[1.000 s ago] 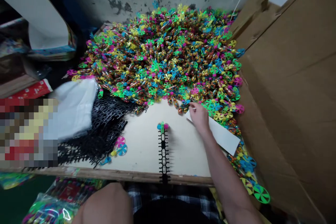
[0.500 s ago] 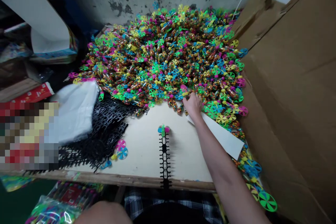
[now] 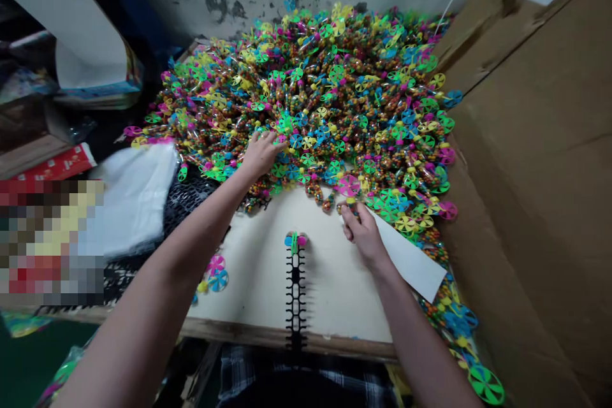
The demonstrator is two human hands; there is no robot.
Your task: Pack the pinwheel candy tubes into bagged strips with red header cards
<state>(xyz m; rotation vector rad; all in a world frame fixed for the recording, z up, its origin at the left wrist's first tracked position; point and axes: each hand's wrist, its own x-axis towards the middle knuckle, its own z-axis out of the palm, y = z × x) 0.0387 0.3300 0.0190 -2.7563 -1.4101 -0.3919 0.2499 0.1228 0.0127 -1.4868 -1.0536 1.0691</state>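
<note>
A big heap of pinwheel candy tubes (image 3: 325, 95) in green, pink, blue and yellow covers the far half of the cream board (image 3: 268, 280). My left hand (image 3: 261, 153) reaches into the heap's near edge, fingers curled down among the tubes. My right hand (image 3: 361, 229) is closed on one tube with a pink pinwheel (image 3: 348, 186), held just in front of the heap. A black plastic strip (image 3: 295, 287) lies lengthwise on the board, with one tube clipped at its far end (image 3: 295, 241).
A pile of black strips (image 3: 191, 204) and a white cloth (image 3: 136, 194) lie at the left. A white card (image 3: 411, 258) rests under my right wrist. Cardboard boxes (image 3: 535, 159) wall the right side. Two loose pinwheels (image 3: 216, 273) sit on the board.
My left arm has come into view and reached into the heap. My right hand has drawn back from the heap with a pink-pinwheel tube.
</note>
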